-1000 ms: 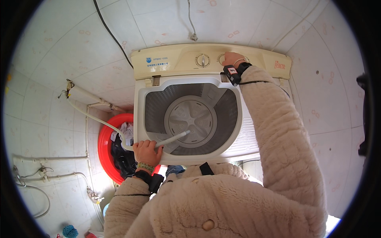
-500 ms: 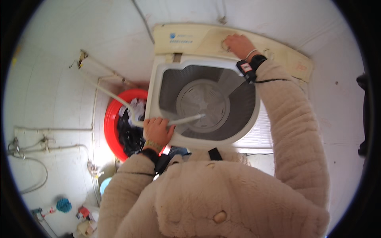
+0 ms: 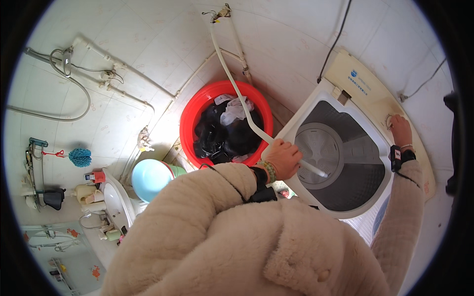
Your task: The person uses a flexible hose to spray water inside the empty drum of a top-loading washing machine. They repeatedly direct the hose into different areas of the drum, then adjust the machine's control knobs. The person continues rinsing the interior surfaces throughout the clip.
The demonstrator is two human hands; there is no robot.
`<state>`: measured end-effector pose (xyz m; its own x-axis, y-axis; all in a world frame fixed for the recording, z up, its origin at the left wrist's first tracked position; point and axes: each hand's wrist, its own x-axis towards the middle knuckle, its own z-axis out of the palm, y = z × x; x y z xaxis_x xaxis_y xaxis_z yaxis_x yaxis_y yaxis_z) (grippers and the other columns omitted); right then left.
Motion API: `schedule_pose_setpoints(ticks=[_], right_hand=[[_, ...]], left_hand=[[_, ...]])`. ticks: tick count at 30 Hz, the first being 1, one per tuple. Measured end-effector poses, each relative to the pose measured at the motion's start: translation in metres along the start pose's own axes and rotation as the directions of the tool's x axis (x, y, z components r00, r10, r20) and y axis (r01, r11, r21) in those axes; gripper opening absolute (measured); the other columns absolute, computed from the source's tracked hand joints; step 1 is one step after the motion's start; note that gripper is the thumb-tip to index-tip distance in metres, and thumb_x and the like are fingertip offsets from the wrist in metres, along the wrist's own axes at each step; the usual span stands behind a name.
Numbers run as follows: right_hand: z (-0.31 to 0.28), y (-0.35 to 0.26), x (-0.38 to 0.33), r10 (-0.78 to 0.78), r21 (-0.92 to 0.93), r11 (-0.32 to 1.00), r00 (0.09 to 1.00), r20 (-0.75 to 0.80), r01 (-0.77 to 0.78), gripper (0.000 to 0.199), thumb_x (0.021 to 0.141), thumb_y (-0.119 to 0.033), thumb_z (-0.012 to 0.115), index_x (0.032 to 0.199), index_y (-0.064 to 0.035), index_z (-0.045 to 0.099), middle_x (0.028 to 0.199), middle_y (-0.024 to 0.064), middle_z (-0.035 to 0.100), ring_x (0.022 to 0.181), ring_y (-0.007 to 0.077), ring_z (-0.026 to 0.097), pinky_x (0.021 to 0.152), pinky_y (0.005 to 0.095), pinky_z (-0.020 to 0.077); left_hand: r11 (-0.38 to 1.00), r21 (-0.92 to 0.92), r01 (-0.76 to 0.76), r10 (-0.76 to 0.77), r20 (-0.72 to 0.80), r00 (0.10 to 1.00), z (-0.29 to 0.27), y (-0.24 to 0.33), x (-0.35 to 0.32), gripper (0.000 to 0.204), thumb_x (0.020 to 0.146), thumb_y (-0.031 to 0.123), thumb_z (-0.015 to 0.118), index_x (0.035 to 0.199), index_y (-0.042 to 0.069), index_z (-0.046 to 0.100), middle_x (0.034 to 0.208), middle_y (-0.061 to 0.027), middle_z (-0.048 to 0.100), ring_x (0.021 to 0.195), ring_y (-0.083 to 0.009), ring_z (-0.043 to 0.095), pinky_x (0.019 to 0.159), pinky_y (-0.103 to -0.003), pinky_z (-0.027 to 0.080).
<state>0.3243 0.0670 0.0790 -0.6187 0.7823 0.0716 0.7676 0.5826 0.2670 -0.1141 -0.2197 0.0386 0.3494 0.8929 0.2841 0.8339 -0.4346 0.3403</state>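
My left hand [image 3: 282, 159] is closed around a white hose [image 3: 236, 91] at the near left rim of a washing machine [image 3: 302, 109]. From the wall tap the hose hangs down over a red basin, and its free end points into the grey tub [image 3: 354, 190]. Whether water runs from it I cannot tell. On the cream control panel [image 3: 368, 91], my right hand [image 3: 401, 130] grips a round knob [image 3: 389, 121], partly covered by the fingers. Dark and white clothes [image 3: 224, 126] lie in the red basin [image 3: 188, 123], left of the machine.
A light-blue basin [image 3: 150, 180] stands near a white sink [image 3: 117, 203] at the left. Pipes [image 3: 140, 79] and a shower hose [image 3: 81, 114] run along the tiled wall. A black cable [image 3: 340, 34] hangs behind the machine.
My view has swung left, so the machine sits farther right and the red basin, sink and wall pipes show more. Both hands keep their places on hose and knob.
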Motion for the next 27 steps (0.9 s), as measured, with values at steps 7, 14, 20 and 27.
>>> schedule_pose_setpoints(ticks=[7, 14, 20, 27], right_hand=[[0.009, 0.005, -0.004, 0.058, -0.046, 0.997, 0.996, 0.063, -0.055, 0.025, 0.072, -0.004, 0.072, 0.093, -0.0068, 0.057, 0.101, 0.0106, 0.058, 0.096, 0.0322, 0.059, 0.082, 0.0442, 0.0483], [-0.024, -0.019, 0.007, 0.253, -0.08, 0.968, 0.915, 0.316, -0.24, 0.04, 0.074, -0.002, 0.072, 0.111, -0.0058, 0.06, 0.119, 0.012, 0.059, 0.112, 0.0339, 0.056, 0.095, 0.0434, 0.0454], [-0.099, -0.211, 0.018, -0.185, 0.493, 0.857, 0.983, 0.023, 0.149, 0.09, 0.067, 0.001, 0.071, 0.149, -0.0003, 0.033, 0.147, 0.0204, 0.044, 0.137, 0.0392, 0.041, 0.117, 0.0488, 0.0262], [-0.079, -0.326, 0.017, 0.282, 0.697, 0.694, 0.959, -0.031, -0.181, 0.036, 0.075, 0.005, 0.062, 0.11, -0.0044, 0.06, 0.091, 0.0139, 0.061, 0.09, 0.0385, 0.056, 0.081, 0.0447, 0.0427]], left_hand=[[0.98, -0.038, -0.194, 0.197, 0.141, 0.97, 0.001, -0.024, 0.009, 0.017, 0.079, 0.028, 0.073, 0.087, 0.015, 0.064, 0.086, -0.0026, 0.057, 0.085, -0.0219, 0.06, 0.078, -0.039, 0.043], [0.988, -0.144, -0.056, 0.09, 0.245, 0.965, -0.036, -0.084, 0.041, 0.02, 0.091, 0.034, 0.063, 0.092, 0.014, 0.064, 0.083, -0.0099, 0.059, 0.069, -0.0293, 0.067, 0.055, -0.042, 0.053], [0.963, -0.242, -0.119, 0.179, 0.243, 0.953, -0.041, -0.084, 0.067, 0.024, 0.09, 0.034, 0.065, 0.091, 0.01, 0.063, 0.086, -0.0131, 0.059, 0.071, -0.0307, 0.067, 0.061, -0.041, 0.055], [0.915, -0.342, -0.215, 0.157, -0.19, 0.969, -0.079, -0.144, 0.119, 0.055, 0.075, 0.037, 0.077, 0.114, 0.002, 0.062, 0.11, -0.0168, 0.064, 0.107, -0.0353, 0.061, 0.097, -0.048, 0.047]])
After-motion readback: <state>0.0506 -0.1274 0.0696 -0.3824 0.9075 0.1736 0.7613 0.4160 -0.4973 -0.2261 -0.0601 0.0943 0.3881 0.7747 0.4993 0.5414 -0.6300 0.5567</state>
